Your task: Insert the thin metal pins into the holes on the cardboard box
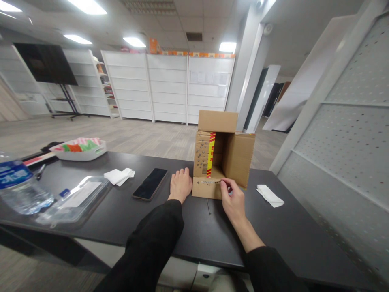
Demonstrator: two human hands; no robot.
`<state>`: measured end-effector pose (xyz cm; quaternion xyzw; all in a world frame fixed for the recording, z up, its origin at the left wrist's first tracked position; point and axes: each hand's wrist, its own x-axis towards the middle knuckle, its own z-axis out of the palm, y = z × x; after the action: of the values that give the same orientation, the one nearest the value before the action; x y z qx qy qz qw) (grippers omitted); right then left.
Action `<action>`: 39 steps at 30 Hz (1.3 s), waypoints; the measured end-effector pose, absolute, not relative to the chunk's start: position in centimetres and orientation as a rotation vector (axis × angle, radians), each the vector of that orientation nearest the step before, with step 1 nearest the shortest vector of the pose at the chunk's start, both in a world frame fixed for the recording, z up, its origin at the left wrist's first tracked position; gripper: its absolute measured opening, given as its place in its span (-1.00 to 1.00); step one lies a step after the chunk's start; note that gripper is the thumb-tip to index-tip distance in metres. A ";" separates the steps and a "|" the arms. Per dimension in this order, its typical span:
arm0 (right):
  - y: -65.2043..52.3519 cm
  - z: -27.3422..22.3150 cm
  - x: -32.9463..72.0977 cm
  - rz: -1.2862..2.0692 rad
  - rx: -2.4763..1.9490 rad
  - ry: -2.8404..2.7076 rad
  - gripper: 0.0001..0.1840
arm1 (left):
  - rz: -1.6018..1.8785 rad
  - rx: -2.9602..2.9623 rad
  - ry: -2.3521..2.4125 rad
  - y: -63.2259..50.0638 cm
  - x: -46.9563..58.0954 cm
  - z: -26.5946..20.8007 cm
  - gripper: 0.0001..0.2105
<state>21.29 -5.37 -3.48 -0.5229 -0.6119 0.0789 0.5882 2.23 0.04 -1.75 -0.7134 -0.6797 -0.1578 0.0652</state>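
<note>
An open cardboard box [238, 158] stands on the dark table with its opening toward me and its flaps spread. Round metal heads dot its left flap [200, 156], beside a yellow and red tape strip [210, 156]. More heads form a row along the lower front flap [203, 191]. My right hand [233, 198] pinches at the right end of that row; the small thing between its fingertips is too small to name. Palm down on the table, my left hand [180, 185] lies against the box's left side, fingers forward. A long thin nail or screw [208, 206] lies before the box.
Left of my left hand are a phone [150, 183], crumpled tissue [119, 176], a clear plastic case [75, 198], a water bottle [21, 186] and a white basket [80, 152]. A folded tissue [270, 195] lies right. A perforated panel [343, 150] borders the table's right side.
</note>
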 end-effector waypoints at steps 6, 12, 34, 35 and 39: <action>-5.1 -3.8 21.3 0.143 -1.195 -1.499 -0.71 | -0.479 -2.148 -2.045 0.3 2.1 -2.0 -0.78; -4.5 -3.6 20.9 0.088 -1.138 -1.562 -0.76 | -0.461 -2.144 -2.062 0.1 2.2 -1.9 -0.77; -3.4 -3.2 20.8 -0.082 -1.215 -1.742 -0.82 | -0.495 -2.146 -2.053 0.1 2.2 -2.0 -0.80; -3.4 -3.3 20.8 -0.089 -1.216 -1.746 -0.82 | -0.493 -2.146 -2.057 0.1 2.2 -2.0 -0.80; -3.5 -3.2 20.8 -0.122 -1.219 -1.757 -0.82 | -0.485 -2.149 -2.066 0.0 2.1 -1.9 -0.80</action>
<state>20.82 -3.47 -3.23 -0.4997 -0.7198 -0.0499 0.4793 2.13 0.05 -1.93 -0.7103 -0.6828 -0.1602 0.0606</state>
